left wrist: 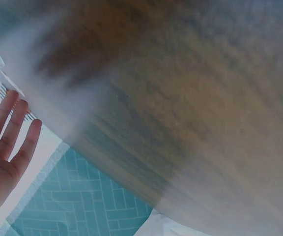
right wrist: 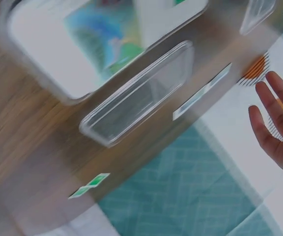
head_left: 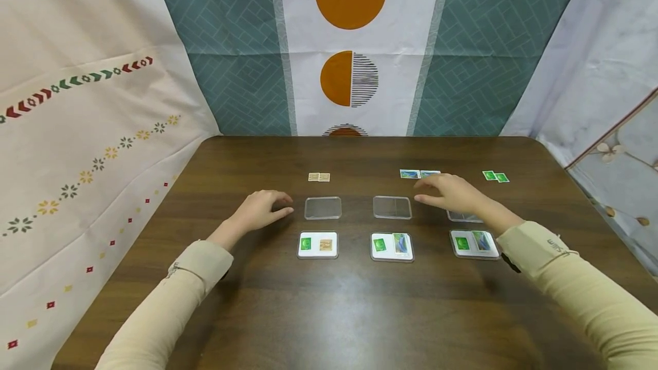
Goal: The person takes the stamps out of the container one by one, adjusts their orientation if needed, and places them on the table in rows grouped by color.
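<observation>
My left hand (head_left: 262, 209) hovers over the table left of a clear plastic lid (head_left: 323, 208), fingers loosely bent and holding nothing. My right hand (head_left: 451, 193) is held between the middle clear lid (head_left: 392, 208) and the right clear lid (head_left: 465, 217), partly covering the latter. Its fingers are relaxed around nothing, and behind them lie two blue stamps (head_left: 410, 174). In the right wrist view the fingers (right wrist: 274, 113) are spread. Nearer me are three clear cases with white inserts: the left case (head_left: 315, 254), the middle case (head_left: 389, 256) and the right case (head_left: 474, 253), each bearing two stamps.
Two tan stamps (head_left: 319, 177) lie at the back of the brown table (head_left: 319, 313), behind the left lid. Two green stamps (head_left: 496, 176) lie at the back right. Patterned cloths (head_left: 236, 73) hang behind and at both sides of the table.
</observation>
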`<state>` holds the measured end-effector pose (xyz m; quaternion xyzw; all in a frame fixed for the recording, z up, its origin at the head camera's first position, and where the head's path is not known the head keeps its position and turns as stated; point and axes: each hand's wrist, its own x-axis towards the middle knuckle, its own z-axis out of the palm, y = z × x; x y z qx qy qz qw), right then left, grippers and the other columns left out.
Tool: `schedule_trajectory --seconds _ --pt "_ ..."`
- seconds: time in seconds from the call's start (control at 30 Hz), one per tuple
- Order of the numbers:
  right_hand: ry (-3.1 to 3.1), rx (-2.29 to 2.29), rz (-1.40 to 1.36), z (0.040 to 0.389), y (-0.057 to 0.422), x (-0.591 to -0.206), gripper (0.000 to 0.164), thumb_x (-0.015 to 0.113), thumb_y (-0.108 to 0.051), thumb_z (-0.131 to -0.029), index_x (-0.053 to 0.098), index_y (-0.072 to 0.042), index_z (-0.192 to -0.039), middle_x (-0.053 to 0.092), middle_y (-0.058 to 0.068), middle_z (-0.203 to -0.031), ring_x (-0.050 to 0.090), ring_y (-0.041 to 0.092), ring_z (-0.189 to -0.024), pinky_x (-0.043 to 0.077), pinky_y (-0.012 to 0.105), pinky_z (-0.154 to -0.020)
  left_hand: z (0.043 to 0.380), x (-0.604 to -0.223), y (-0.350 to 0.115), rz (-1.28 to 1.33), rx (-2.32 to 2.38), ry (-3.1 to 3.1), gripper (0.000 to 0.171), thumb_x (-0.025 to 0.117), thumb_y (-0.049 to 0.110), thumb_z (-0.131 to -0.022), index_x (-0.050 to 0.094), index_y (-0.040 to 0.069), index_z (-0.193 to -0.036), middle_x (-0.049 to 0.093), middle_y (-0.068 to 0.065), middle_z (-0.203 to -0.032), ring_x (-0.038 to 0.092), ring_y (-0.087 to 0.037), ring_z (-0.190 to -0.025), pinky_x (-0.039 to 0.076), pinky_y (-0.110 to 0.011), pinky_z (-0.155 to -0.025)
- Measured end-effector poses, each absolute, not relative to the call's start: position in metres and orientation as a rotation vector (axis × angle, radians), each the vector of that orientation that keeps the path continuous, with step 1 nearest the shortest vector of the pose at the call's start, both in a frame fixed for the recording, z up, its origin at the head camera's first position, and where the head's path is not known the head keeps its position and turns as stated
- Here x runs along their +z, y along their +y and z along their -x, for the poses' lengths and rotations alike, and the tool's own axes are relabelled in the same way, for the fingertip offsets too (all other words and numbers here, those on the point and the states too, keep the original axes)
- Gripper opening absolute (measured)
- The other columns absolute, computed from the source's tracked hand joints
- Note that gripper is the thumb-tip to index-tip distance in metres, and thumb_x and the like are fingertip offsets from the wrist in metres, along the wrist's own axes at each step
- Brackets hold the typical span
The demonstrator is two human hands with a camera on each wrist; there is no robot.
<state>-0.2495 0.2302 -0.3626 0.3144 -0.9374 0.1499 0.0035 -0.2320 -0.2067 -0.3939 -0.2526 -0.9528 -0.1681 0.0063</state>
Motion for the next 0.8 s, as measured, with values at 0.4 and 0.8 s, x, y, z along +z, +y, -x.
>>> schedule_trajectory --seconds 0.4,0.8 --pt "-2.816 0.807 -1.077 0.237 0.187 -0.359 0.026 0.064 -0.023 -0.089 0.066 -0.004 -0.107 0.069 0.005 -0.101 0.064 0.021 -0.095 0.051 0.040 -0.083 0.206 -0.400 -0.200 0.902 -0.611 -2.985 0.038 0.063 0.033 -0.089 0.062 0.008 -0.118 0.067 -0.008 -0.115 0.063 -0.025 -0.106 0.048 -0.046 -0.092" --pt "-2.764 0.991 -1.195 0.210 0.146 -0.371 0.023 0.066 -0.019 -0.088 0.065 -0.003 -0.105 0.068 0.007 -0.102 0.063 0.025 -0.098 0.049 0.045 -0.087 0.179 -0.407 -0.195 0.884 -0.508 -2.965 0.062 0.073 0.047 -0.077 0.059 0.010 -0.124 0.063 -0.009 -0.122 0.056 -0.029 -0.115 0.046 -0.049 -0.093"
